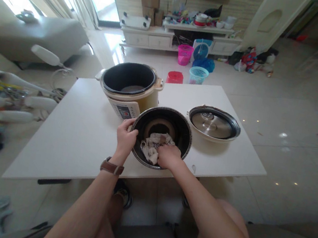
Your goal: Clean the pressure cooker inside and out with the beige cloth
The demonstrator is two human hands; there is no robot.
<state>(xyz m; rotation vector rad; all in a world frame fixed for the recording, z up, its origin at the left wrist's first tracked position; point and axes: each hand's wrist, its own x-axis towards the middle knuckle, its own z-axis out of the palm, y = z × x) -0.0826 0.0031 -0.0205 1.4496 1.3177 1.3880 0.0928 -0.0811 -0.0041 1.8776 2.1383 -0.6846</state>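
Observation:
A dark, round inner pot is tilted toward me at the front of the white table. My left hand grips its left rim, thumb over the edge. Inside the pot, my right hand is closed on a pale, stained cloth that lies against the pot's inner wall. Behind and to the left stands the pressure cooker body, its dark inside facing up. To the right, the cooker lid rests upside down, showing its metal inner plate.
The white table has its near edge just before my knees. A small clear piece lies close to that edge. Beyond the table are a red stool, a light blue basket and a pink basket. A wheeled rack stands left.

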